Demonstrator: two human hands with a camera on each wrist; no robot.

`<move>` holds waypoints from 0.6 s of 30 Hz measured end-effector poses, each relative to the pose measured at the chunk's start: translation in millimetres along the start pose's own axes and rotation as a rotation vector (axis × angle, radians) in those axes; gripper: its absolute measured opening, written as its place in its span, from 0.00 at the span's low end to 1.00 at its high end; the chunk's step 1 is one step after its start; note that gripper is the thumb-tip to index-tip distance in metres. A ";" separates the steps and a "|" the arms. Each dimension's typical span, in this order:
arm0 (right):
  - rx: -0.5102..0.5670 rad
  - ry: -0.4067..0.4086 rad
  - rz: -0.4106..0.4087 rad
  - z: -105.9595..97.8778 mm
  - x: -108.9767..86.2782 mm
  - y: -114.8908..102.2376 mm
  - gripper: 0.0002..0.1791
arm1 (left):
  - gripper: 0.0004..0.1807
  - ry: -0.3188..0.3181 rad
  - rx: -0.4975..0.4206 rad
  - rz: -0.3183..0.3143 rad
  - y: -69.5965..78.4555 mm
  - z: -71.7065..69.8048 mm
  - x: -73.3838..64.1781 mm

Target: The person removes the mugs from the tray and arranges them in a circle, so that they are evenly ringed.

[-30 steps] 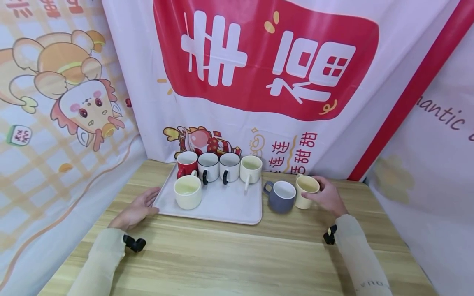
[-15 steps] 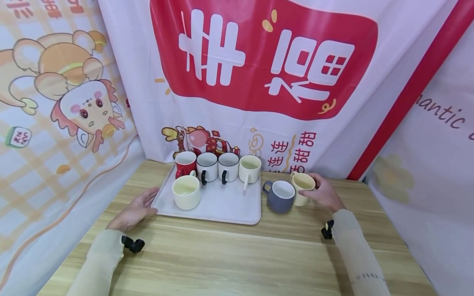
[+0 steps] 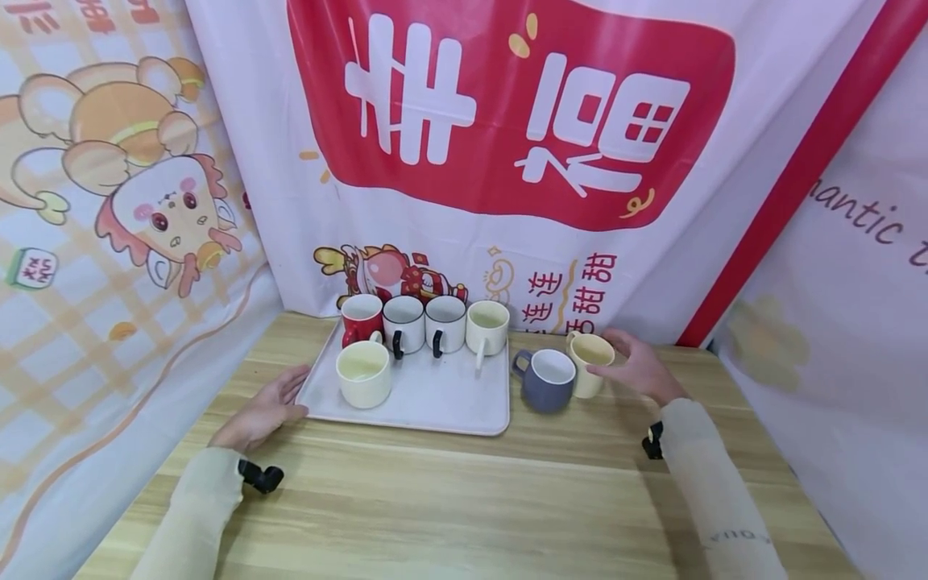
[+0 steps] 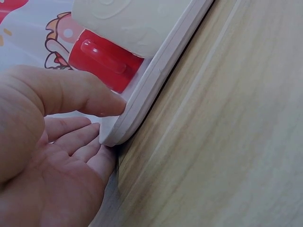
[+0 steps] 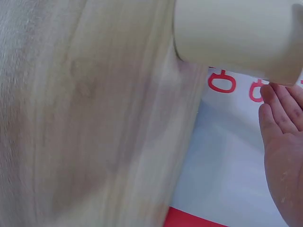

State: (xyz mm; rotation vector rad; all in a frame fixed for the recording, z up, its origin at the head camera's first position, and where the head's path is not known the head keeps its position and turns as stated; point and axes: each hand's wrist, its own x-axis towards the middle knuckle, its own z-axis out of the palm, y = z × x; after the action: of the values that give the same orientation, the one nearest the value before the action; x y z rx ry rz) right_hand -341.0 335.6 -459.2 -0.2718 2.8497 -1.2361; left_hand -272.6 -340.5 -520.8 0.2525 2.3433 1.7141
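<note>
My left hand (image 3: 264, 409) lies beside the front left corner of a white tray (image 3: 442, 411); in the left wrist view its thumb touches the rim and its fingers stretch along the side. My right hand (image 3: 638, 369) is at the right of a beige mug (image 3: 589, 374), thumb in front and fingers behind. The right wrist view shows straight fingers (image 5: 284, 111) right at the mug's rim, the palm apart from it. The beige mug stands upright on the table, close beside a grey-blue mug (image 3: 548, 391) whose handle points left.
Along the tray's back stand a red mug (image 3: 362, 322), two white mugs with black handles (image 3: 404, 329) and a cream mug (image 3: 487, 332). Another cream mug (image 3: 364, 383) stands at the tray's front left. Behind the wooden table (image 3: 449, 499) hangs a printed cloth (image 3: 449, 209).
The beige mug has shifted left and slightly back, closer to the grey-blue mug. My right hand moved with it, then loosened its grip. My left hand has stayed at the tray.
</note>
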 end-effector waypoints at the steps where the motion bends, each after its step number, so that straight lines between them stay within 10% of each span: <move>1: -0.023 -0.003 0.012 -3.4 -0.1 -2.3 0.56 | 0.52 0.000 0.000 0.000 0.5 0.1 0.2; 8: -0.057 -0.015 0.031 -17.5 -7.6 -28.0 0.57 | 0.52 -0.004 0.003 0.002 3.3 -0.5 0.3; 18: -0.059 -0.025 -0.185 7.4 -14.3 -73.1 0.52 | 0.52 -0.017 -0.010 0.006 4.5 0.3 -0.8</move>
State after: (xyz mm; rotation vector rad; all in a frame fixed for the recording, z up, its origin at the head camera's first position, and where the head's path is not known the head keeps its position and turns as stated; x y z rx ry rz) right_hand -315.2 283.6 -411.8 -0.5598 2.8983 -1.1668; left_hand -271.7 -339.0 -516.5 0.2718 2.3241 1.7197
